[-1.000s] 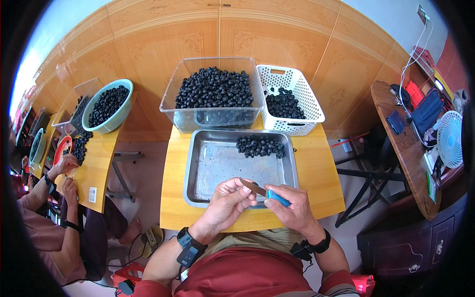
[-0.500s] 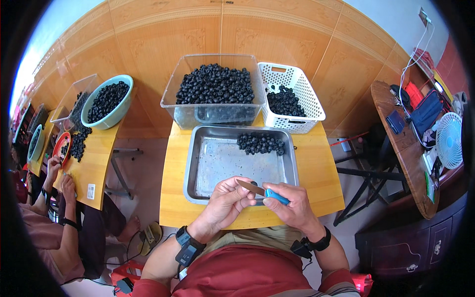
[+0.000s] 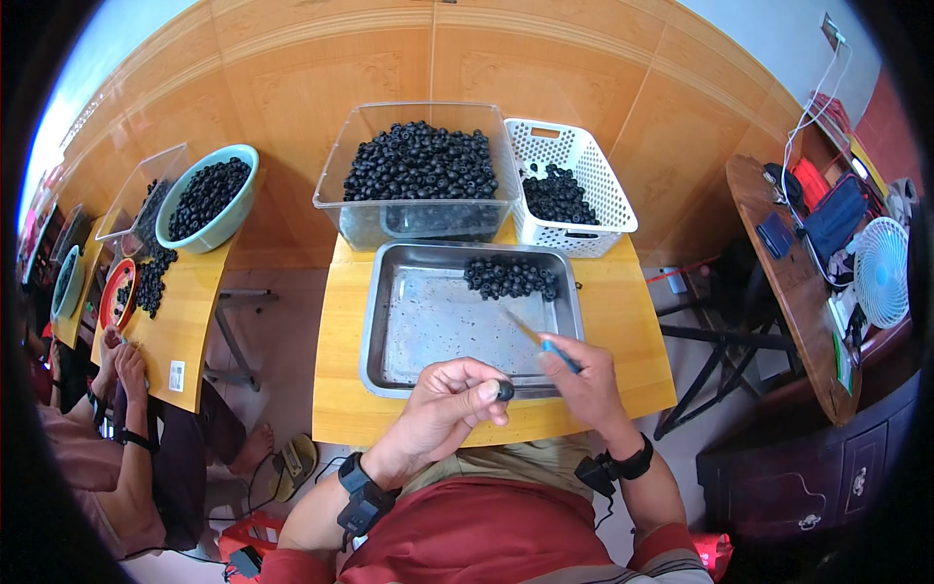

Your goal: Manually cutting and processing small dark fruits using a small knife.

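Over the near edge of a metal tray (image 3: 418,321), my left hand (image 3: 448,399) pinches a small black round piece (image 3: 505,390) between thumb and fingertips. My right hand (image 3: 587,384) is wrapped round the blue handle of a small knife (image 3: 559,355). Its blade, smeared by motion, points up and left above the tray, apart from the piece. A pile of similar black round pieces (image 3: 511,279), some showing a hole, lies in the tray's far right part. Dark specks are scattered on the tray's bottom.
Behind the tray stand a clear plastic bin (image 3: 413,204) and a white perforated basket (image 3: 574,239), both holding black pieces. At the left, a co-worker's hands (image 3: 122,360) are near a red plate (image 3: 129,302) and a pale green basin (image 3: 243,200). A fan (image 3: 882,273) is at the right.
The knife has swung away from my left hand, up and to the right, its blade now over the tray. The black piece in my left fingertips has come into plain view.
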`<state>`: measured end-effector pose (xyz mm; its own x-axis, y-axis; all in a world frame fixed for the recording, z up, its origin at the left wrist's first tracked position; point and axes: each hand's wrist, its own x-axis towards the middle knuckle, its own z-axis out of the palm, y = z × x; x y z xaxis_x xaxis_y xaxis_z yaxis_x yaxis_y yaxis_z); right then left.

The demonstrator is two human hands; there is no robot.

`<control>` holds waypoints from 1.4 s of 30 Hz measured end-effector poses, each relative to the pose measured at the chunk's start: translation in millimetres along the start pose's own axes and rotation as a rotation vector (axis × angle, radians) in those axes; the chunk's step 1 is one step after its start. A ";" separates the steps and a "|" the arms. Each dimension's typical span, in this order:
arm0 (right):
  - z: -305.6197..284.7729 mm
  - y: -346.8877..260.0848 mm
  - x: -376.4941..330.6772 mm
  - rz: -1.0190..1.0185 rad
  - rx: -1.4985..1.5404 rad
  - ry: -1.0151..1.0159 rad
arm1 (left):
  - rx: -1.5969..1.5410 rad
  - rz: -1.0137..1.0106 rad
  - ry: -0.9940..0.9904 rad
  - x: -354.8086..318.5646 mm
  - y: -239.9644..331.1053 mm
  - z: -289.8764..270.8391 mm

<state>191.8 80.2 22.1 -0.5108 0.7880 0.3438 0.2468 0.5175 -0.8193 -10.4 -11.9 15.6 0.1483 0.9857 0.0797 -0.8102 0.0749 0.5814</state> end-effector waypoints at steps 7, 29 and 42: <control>4.7 -31.0 1.7 0.076 0.292 -0.099 | 0.006 0.009 0.055 3.0 1.4 -9.7; -14.7 -21.3 33.4 -0.032 0.017 -0.073 | 0.108 -0.126 0.158 10.0 -7.6 -6.6; -57.1 39.0 113.7 -0.061 -0.143 0.400 | 1.421 0.177 0.174 89.1 -12.7 0.4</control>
<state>190.4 209.0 55.4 -0.1753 0.8073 0.5634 0.3524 0.5859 -0.7298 13.3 74.9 15.6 -0.0464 0.9792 0.1974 0.4449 -0.1566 0.8818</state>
